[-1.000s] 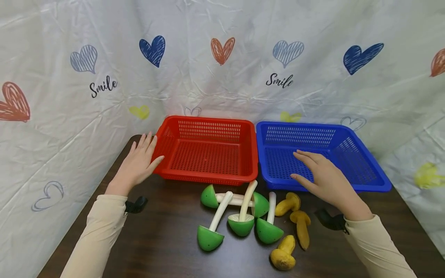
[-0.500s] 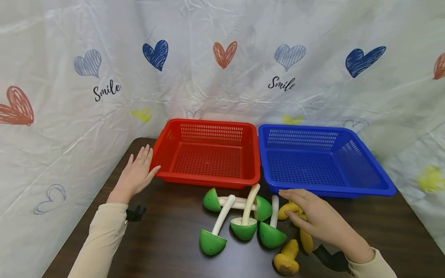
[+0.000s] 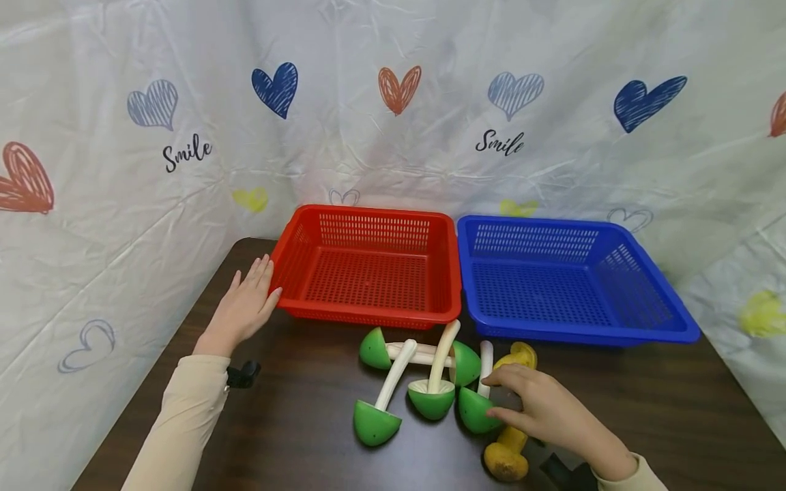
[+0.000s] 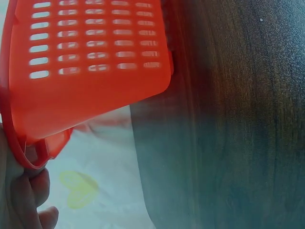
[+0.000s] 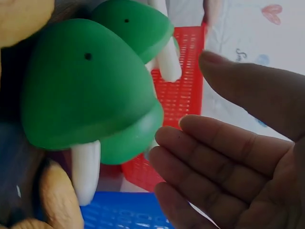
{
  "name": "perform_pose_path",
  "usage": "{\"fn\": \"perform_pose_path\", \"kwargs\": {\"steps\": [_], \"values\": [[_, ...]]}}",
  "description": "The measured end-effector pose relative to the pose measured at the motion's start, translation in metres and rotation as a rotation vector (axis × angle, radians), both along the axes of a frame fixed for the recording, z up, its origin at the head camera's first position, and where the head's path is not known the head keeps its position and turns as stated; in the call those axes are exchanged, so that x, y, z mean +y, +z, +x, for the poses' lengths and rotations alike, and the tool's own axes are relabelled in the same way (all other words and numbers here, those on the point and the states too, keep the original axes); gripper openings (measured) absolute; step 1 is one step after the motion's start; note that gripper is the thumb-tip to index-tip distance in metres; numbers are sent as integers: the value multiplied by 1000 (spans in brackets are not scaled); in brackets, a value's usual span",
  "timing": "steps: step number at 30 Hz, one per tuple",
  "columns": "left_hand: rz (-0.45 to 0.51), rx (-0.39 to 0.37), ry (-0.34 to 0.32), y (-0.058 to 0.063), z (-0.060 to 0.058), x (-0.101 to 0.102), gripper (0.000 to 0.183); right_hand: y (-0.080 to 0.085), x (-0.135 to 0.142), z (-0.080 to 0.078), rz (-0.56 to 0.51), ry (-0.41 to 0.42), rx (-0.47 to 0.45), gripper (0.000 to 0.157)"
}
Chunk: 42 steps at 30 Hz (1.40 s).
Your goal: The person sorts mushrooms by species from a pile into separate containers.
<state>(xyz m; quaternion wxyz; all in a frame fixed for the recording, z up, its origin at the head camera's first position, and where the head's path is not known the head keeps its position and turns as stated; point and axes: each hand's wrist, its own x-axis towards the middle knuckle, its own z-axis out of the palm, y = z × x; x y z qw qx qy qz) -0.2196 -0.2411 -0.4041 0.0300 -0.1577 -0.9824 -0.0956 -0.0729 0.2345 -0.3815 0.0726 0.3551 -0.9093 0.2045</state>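
My left hand (image 3: pixel 236 310) lies with fairly straight fingers at the left side of the red basket (image 3: pixel 368 316). In the left wrist view its fingertips (image 4: pixel 40 186) sit by the basket's rim. Over the right end of the mushroom group hovers my right hand (image 3: pixel 546 409), fingers loosely bent and thumb apart. Nothing is between them in the right wrist view. Nearest to it is a green-capped toy mushroom (image 3: pixel 475 411) with a white stem. Yellow mushrooms lie beside it, one at the back (image 3: pixel 522 353) and one in front (image 3: pixel 506 462); the hand mostly hides a third.
The blue basket (image 3: pixel 565 334) stands right of the red one, both with nothing inside. Several other green-capped mushrooms (image 3: pixel 376 423) lie before the red basket on the dark wooden table (image 3: pixel 295 423). Behind hangs a white cloth (image 3: pixel 344 136) printed with hearts.
My right hand has come down from in front of the blue basket toward the mushrooms nearer me. The left hand has shifted slightly back toward me along the red basket's side.
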Motion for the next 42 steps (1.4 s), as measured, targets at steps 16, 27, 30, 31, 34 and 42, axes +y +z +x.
{"fn": "perform_pose_path", "kwargs": {"steps": [16, 27, 30, 31, 34, 42], "values": [[-9, -9, 16, 6, -3, -1, 64, -14, -14, -13, -30, 5, -250, 25], [-1, -24, 14, 6, -3, 1, 65, -10, -6, -6, -99, 15, -158, 21], [-1, -25, 14, 6, -3, 2, 64, -4, -3, -2, -132, 37, -107, 24], [-3, -24, 16, 5, -3, 2, 64, -2, -3, -1, -137, 49, -93, 25], [-6, -35, 21, 5, -3, 2, 65, 3, -2, 3, -148, 76, -57, 28], [3, -46, 27, 6, 1, 2, 65, 24, -3, 10, -174, 125, -31, 35]]}}
